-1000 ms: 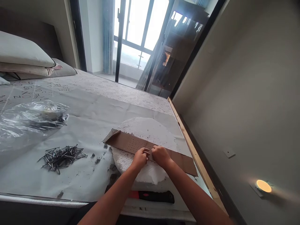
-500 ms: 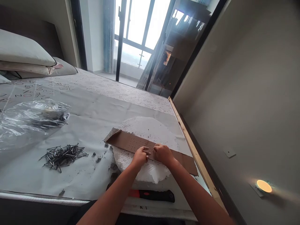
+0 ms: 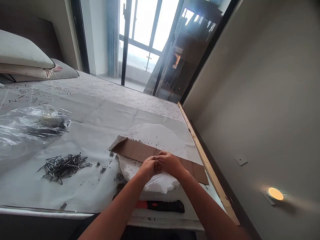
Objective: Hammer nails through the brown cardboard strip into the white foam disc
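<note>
A brown cardboard strip (image 3: 135, 149) with rows of small holes lies across a round white foam slab (image 3: 160, 133). Over the middle of the strip, my left hand (image 3: 149, 167) and my right hand (image 3: 168, 161) meet, fingertips touching. Both hands have their fingers drawn together; anything between them is too small or hidden to make out. Left of the slab lies a heap of nails (image 3: 63, 166). A hammer with a black and red handle (image 3: 166, 206) rests below the slab, its head partly behind my left forearm.
Clear plastic bag (image 3: 32, 125) with dark contents at the left. Grey crumbs (image 3: 102, 170) lie beside the foam. A wooden rail (image 3: 200, 150) runs along the bed's right edge near the wall. Pillows (image 3: 25, 53) are at the far left.
My two hands have come together; before, there was a small gap between them over the strip. The whole view has shifted slightly.
</note>
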Demonstrator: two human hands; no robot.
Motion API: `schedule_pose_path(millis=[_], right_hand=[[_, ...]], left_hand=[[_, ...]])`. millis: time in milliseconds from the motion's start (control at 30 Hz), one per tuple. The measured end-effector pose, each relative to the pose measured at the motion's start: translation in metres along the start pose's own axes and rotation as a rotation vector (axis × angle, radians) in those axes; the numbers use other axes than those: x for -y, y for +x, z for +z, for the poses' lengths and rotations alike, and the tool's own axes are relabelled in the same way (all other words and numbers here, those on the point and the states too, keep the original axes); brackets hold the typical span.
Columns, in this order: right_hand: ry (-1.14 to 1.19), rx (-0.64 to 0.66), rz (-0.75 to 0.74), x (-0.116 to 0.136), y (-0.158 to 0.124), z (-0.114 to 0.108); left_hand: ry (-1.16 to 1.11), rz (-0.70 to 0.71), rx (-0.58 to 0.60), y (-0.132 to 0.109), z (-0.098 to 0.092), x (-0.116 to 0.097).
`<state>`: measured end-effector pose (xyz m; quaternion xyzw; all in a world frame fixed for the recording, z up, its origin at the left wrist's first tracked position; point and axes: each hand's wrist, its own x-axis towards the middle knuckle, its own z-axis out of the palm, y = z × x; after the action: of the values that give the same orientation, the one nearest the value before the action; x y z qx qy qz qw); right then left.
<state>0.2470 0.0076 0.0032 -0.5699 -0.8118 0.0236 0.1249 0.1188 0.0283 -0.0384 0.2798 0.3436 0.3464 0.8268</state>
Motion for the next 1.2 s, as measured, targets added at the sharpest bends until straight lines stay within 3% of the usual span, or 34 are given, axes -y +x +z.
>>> schedule_pose_path(millis=[167,400,800,1200], right_hand=[[-0.16,-0.009,0.123,-0.022,-0.006,0.014],[-0.324,0.139,0.079,-0.026,-0.008,0.033],[-0.439,0.336,0.055,-0.02,0.002,0.03],[-0.438,0.311,0.104,-0.02,0.006,0.028]], left_hand=[[-0.008,0.002,-0.124,-0.001,0.001,-0.002],[-0.012,0.012,-0.121,0.005,-0.002,0.004],[-0.04,0.008,-0.221,0.01,-0.003,0.01],[-0.095,-0.02,-0.217,0.01,-0.006,0.013]])
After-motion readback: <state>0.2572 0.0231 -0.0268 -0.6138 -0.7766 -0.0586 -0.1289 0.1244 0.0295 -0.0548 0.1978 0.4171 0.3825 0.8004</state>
